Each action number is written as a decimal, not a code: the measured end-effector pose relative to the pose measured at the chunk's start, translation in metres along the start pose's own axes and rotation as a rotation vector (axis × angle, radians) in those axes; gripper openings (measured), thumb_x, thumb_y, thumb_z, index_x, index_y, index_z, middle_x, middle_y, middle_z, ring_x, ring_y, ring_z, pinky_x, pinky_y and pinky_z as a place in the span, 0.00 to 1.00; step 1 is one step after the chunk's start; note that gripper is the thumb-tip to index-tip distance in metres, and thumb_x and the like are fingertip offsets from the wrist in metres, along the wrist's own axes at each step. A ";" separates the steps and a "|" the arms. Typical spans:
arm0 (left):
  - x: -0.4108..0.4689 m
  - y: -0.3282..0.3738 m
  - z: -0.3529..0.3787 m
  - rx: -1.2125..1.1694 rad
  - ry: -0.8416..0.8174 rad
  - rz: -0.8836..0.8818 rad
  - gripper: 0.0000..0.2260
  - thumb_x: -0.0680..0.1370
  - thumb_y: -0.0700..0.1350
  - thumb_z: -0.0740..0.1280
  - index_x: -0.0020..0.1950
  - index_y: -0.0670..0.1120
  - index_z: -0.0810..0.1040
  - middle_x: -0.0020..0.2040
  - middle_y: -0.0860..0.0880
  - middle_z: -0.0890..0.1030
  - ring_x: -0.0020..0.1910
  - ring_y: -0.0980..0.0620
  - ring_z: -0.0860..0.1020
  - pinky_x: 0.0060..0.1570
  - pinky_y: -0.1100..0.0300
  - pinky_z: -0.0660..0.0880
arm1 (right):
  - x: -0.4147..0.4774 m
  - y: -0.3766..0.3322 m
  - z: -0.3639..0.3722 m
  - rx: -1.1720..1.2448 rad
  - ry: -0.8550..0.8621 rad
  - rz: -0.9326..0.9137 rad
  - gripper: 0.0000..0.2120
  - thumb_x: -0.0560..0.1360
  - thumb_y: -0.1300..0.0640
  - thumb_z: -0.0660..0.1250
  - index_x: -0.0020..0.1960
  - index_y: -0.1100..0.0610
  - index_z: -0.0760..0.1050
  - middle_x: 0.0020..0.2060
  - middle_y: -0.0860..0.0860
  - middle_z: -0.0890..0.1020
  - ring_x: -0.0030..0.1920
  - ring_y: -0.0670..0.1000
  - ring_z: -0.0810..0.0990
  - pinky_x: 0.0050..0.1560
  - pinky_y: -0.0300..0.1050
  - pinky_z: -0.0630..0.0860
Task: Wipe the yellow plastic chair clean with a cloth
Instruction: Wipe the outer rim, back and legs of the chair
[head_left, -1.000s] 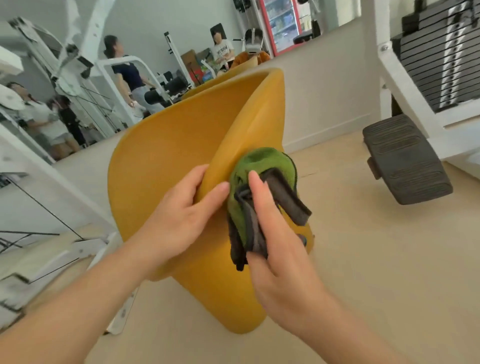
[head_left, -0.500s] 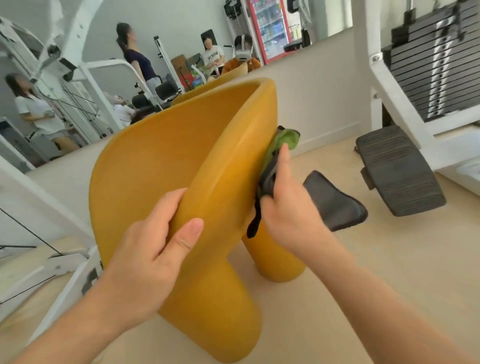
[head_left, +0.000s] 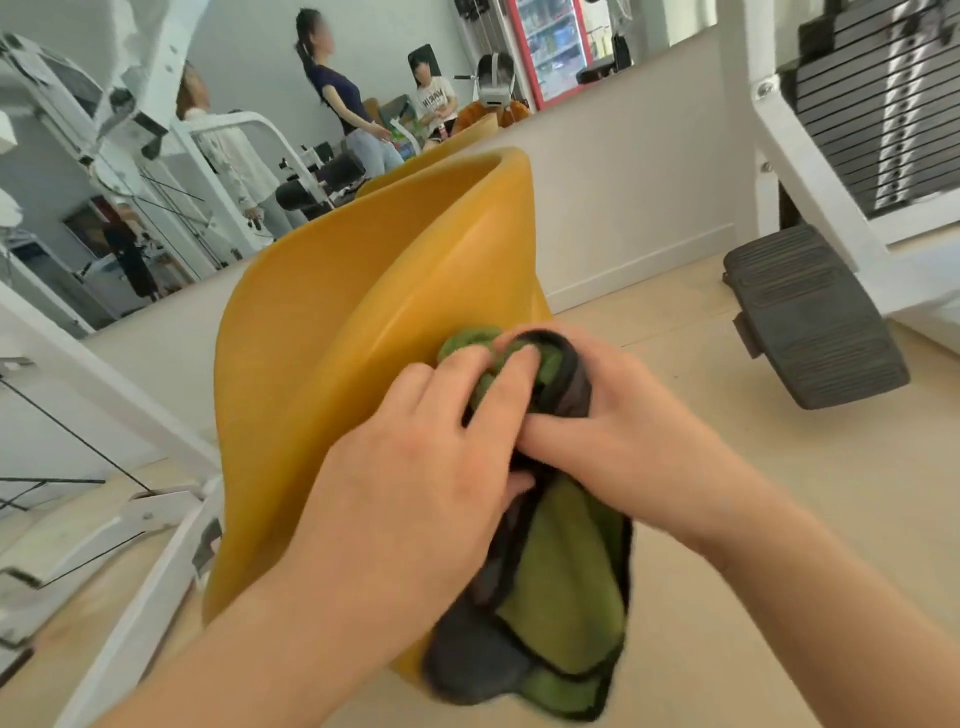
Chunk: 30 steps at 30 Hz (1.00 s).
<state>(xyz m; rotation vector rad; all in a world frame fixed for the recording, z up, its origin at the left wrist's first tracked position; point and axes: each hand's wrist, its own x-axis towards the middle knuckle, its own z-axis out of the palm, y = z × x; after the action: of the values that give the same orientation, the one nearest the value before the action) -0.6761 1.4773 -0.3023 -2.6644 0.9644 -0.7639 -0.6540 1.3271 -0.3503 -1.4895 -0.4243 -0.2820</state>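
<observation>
The yellow plastic chair (head_left: 332, 332) stands tilted on the beige floor in front of me, its curved back facing me. A green cloth with dark grey edging (head_left: 566, 571) hangs against the chair's right edge. My left hand (head_left: 415, 478) has its fingers pressed into the bunched top of the cloth. My right hand (head_left: 597, 431) grips the same bunch from the right side. Both hands touch each other over the cloth. The chair's lower right part is hidden behind the cloth and my arms.
A black ribbed footplate (head_left: 810, 317) of a white weight machine (head_left: 810, 156) lies on the floor to the right. White gym frames (head_left: 130, 530) stand close on the left. A wall mirror (head_left: 260, 104) behind reflects several people.
My left hand left the chair's edge and joined the right hand on the cloth. The cloth came down from high on the chair's side and now hangs lower, spread open.
</observation>
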 end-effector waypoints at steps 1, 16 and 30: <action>0.004 0.000 0.000 -0.002 -0.006 0.001 0.25 0.73 0.49 0.69 0.69 0.45 0.70 0.53 0.46 0.78 0.44 0.46 0.76 0.35 0.48 0.78 | -0.001 0.000 -0.010 0.037 -0.021 0.044 0.17 0.70 0.65 0.73 0.55 0.52 0.74 0.46 0.56 0.83 0.47 0.55 0.83 0.52 0.60 0.80; 0.018 -0.001 -0.005 -0.097 0.158 0.039 0.13 0.75 0.41 0.58 0.54 0.47 0.79 0.44 0.49 0.80 0.40 0.46 0.77 0.33 0.50 0.75 | -0.035 0.036 -0.007 -0.167 -0.199 0.047 0.33 0.73 0.47 0.72 0.71 0.33 0.58 0.59 0.37 0.78 0.60 0.40 0.77 0.58 0.45 0.78; -0.002 -0.075 -0.007 -0.221 0.125 -0.085 0.30 0.75 0.48 0.70 0.75 0.49 0.64 0.74 0.50 0.66 0.70 0.52 0.66 0.67 0.63 0.63 | -0.010 0.038 0.070 -0.379 0.102 -0.288 0.30 0.82 0.46 0.53 0.79 0.49 0.43 0.71 0.47 0.65 0.69 0.50 0.64 0.72 0.53 0.58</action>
<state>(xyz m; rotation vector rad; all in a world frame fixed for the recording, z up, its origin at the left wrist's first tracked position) -0.6408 1.5363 -0.2710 -2.8934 1.0256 -0.9005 -0.6531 1.3983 -0.3872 -1.7725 -0.5234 -0.6946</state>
